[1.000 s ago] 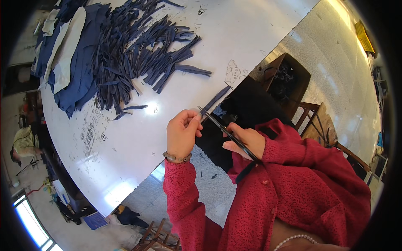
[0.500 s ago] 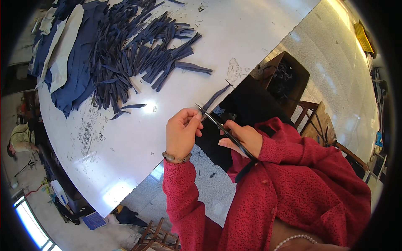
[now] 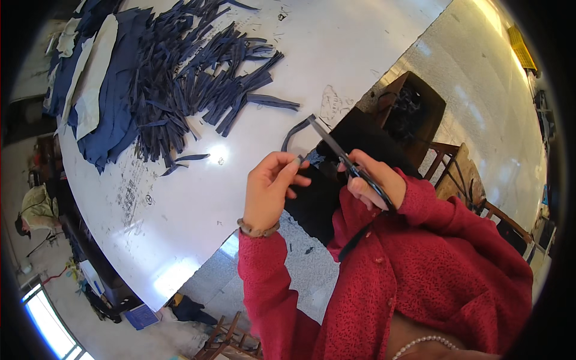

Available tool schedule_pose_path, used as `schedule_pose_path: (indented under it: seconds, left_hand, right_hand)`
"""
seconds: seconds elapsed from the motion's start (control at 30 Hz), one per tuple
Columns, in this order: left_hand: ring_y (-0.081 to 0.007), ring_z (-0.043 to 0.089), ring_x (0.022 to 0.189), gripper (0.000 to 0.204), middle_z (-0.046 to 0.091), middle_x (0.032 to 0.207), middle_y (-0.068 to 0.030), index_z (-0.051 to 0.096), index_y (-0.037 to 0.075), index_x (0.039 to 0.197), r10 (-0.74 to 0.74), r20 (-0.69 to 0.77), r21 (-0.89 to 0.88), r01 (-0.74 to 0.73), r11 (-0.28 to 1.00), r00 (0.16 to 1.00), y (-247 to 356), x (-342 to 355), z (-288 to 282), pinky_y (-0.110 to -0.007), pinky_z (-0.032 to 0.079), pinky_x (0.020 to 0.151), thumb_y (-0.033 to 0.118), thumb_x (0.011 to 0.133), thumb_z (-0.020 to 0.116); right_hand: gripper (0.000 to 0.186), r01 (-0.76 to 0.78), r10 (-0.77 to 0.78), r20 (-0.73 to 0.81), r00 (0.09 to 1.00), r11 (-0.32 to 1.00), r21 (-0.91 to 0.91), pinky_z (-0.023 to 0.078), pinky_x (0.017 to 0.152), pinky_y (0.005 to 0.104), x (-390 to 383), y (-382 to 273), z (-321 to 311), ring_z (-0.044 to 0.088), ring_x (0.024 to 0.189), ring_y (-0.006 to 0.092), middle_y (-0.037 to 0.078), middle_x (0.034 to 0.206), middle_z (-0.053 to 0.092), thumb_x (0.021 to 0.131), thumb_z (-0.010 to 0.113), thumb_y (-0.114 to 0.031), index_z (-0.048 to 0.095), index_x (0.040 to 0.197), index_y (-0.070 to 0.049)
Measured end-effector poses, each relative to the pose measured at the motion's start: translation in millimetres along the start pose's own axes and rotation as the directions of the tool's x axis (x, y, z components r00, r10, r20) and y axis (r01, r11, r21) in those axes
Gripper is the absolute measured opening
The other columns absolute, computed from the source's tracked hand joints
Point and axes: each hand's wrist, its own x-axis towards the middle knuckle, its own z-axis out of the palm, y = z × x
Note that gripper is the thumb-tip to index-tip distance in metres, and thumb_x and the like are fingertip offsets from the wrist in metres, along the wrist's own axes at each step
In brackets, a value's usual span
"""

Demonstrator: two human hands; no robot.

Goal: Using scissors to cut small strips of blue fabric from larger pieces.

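My left hand [image 3: 275,183], with a beaded bracelet at the wrist, pinches a narrow dark blue cloth strip [image 3: 293,131] between thumb and fingers. The strip bows upward from the fingertips. At its far end are the tips of a pair of scissors [image 3: 329,139] with black handles. My right hand [image 3: 375,179] is wrapped round those handles, the blades aimed up and to the left and looking nearly together. A heap of similar cut strips [image 3: 198,78] lies farther off on the white table. One short strip [image 3: 185,161] sits apart from the heap.
Larger blue cloth pieces [image 3: 111,90] and a pale piece [image 3: 96,78] lie at the table's far left. Black cloth [image 3: 366,141] hangs at the table edge beside a brown box [image 3: 420,108]. A person [image 3: 39,210] is at the far left; a wooden stool [image 3: 225,336] stands below.
The scissors have moved up and away from my left fingers to the strip's far end. The strip now bows more. My left hand has shifted slightly to the right.
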Motion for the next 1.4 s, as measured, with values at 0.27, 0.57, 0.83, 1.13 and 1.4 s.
schedule_pose_path:
  seconds: [0.27,0.57,0.83,1.13,1.4]
  left_hand:
    - [-0.0072,0.051,0.050,0.013,0.063,0.072,-0.0049,0.060,0.002,0.099,0.227,-0.177,-0.049,-0.239,0.970,0.958,22.3,14.6,18.9,-0.018,0.033,0.046,0.014,0.094,0.058]
    - [-0.0017,0.042,0.052,0.010,0.060,0.071,-0.0013,0.062,0.001,0.095,0.105,-0.009,-0.055,-0.105,0.993,0.994,0.1,-2.9,48.6,-0.016,0.031,0.047,0.010,0.094,0.058]
    - [-0.0024,0.043,0.051,0.012,0.060,0.069,-0.0018,0.063,0.000,0.097,0.068,-0.018,-0.003,-0.068,0.998,0.998,-10.5,-8.4,40.6,-0.016,0.030,0.047,0.011,0.094,0.058]
    - [-0.0039,0.047,0.058,0.012,0.059,0.070,-0.0001,0.064,-0.001,0.095,0.168,-0.202,0.190,-0.130,0.973,0.965,-26.3,-19.8,-2.6,-0.018,0.035,0.053,0.010,0.092,0.059]
    - [-0.0071,0.055,0.065,0.013,0.060,0.071,-0.0020,0.064,-0.003,0.094,0.185,-0.293,0.264,-0.106,0.959,0.938,-30.8,-4.5,-1.6,-0.020,0.043,0.061,0.009,0.091,0.060]
  right_hand:
    - [0.046,0.073,-0.064,-0.123,0.990,0.995,0.070,0.044,0.052,0.0229,20.2,-29.1,-15.5,0.052,0.057,0.0085,0.005,0.078,0.055,0.087,0.067,-0.024,0.040,0.118,-0.004]
    - [0.046,0.174,-0.150,-0.120,0.981,0.959,0.226,0.045,0.059,0.0240,36.7,-33.2,-7.3,0.053,0.067,0.0102,0.006,0.087,0.055,0.083,0.060,-0.002,0.037,0.123,-0.003]
    - [0.045,0.173,-0.155,-0.137,0.978,0.976,0.135,0.047,0.066,0.0263,39.0,-21.9,-2.5,0.057,0.070,0.0137,0.005,0.082,0.057,0.081,0.059,-0.001,0.037,0.120,-0.003]
    - [0.041,0.230,-0.389,-0.342,0.855,0.877,-0.421,0.047,0.074,0.0269,51.0,-18.9,-12.3,0.058,0.076,0.0154,0.006,0.084,0.057,0.083,0.058,0.002,0.038,0.118,-0.003]
    - [0.044,0.177,-0.396,-0.379,0.837,0.850,-0.496,0.050,0.066,0.0371,39.3,-11.8,-11.9,0.063,0.072,0.0330,0.015,0.080,0.060,0.084,0.067,-0.018,0.043,0.118,-0.007]
